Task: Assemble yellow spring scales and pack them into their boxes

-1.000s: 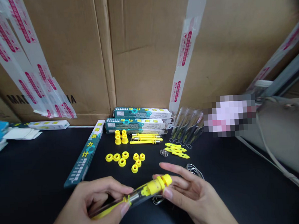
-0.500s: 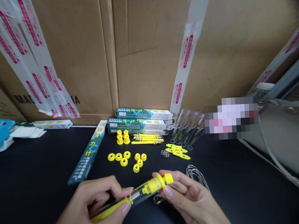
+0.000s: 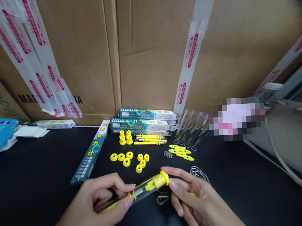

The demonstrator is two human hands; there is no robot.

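My left hand (image 3: 105, 199) is closed around a clear tubular spring scale (image 3: 142, 193), tilted with its capped end up to the right. Inside the tube show a metal spring, a yellow hooked strip and a yellow sleeve. A yellow flanged collar (image 3: 164, 177) sits at the tube's upper end. My right hand (image 3: 188, 195) is beside that collar, its thumb and index fingertip at the rim. A sliver of a small yellow plastic part (image 3: 192, 194) shows between its curled fingers; most of it is hidden. Below the hand lie wire hooks (image 3: 163, 197).
Yellow rings (image 3: 121, 157), small bushings (image 3: 143, 163), flanged caps (image 3: 125, 138), yellow rods with springs (image 3: 150, 140), flat yellow strips (image 3: 181, 152) and clear tubes (image 3: 191, 127) lie beyond my hands. Printed boxes (image 3: 141, 125) and a long box (image 3: 91, 153) lie near a cardboard wall (image 3: 148, 59).
The yellow plug that stuck out past the collar is off the tube's end, and a yellow bit now shows in my right hand. My right hand has shifted slightly right with its fingers looser.
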